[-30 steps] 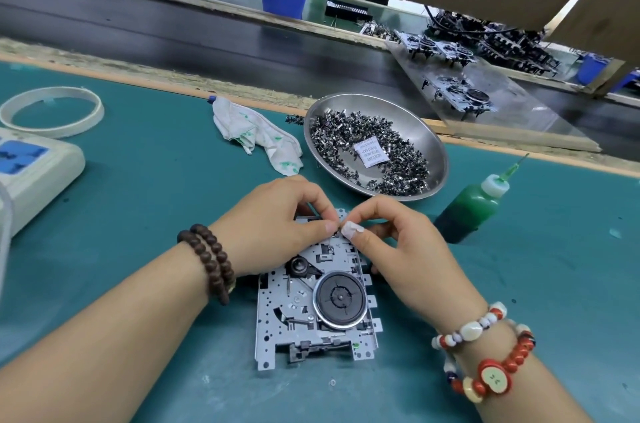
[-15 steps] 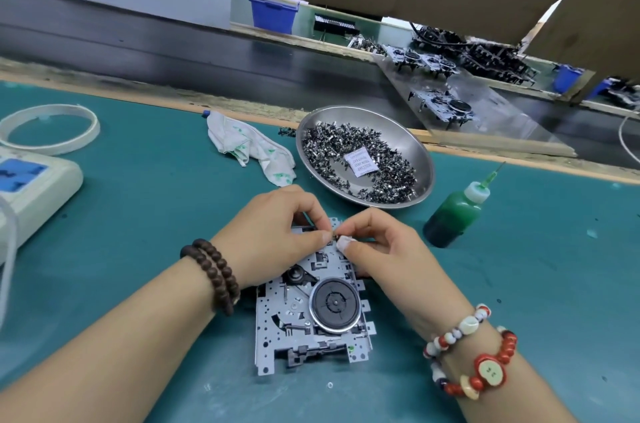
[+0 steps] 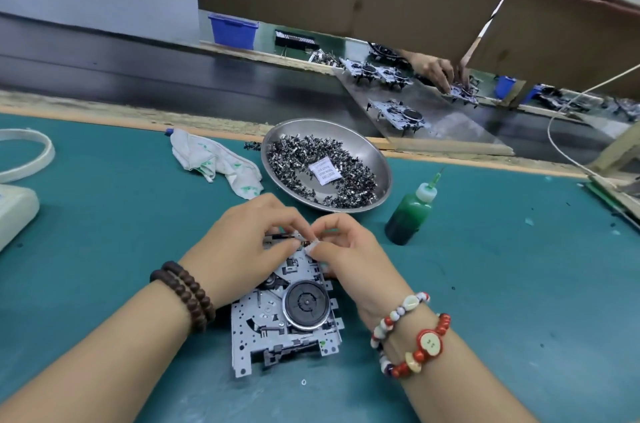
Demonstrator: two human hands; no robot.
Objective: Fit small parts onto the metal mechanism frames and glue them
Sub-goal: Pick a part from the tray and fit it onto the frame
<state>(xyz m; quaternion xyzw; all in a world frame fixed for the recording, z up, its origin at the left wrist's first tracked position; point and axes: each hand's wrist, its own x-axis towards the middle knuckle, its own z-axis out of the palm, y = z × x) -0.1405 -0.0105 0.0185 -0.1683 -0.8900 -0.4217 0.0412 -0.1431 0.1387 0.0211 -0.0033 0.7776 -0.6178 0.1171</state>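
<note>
On the teal bench mat (image 3: 104, 214) there's one metal mechanism frame (image 3: 277, 329) lying flat right in front of the person, black flywheel (image 3: 306, 305) facing up. Behind it sits a steel dish (image 3: 375, 159) full of small parts (image 3: 346, 180) with a paper slip on top, a crumpled white rag (image 3: 221, 163) to its left and a green glue bottle (image 3: 410, 214) to its right, all a bit apart from each other. Further back runs a dark conveyor belt (image 3: 138, 76), then a metal ramp (image 3: 450, 124) with more frames, a blue bin (image 3: 232, 30) and cardboard partitions; someone else's hand (image 3: 436, 71) is working over there. The left hand (image 3: 249, 242) and right hand (image 3: 349, 249) meet at the frame's far edge, fingertips pinched together on something tiny and dark, can't tell exactly what part it is. Compared with half a second ago the hands are in pretty much the same spot, the view has just tilted up, so more of the wall sign shows and that other hand has come into view
</note>
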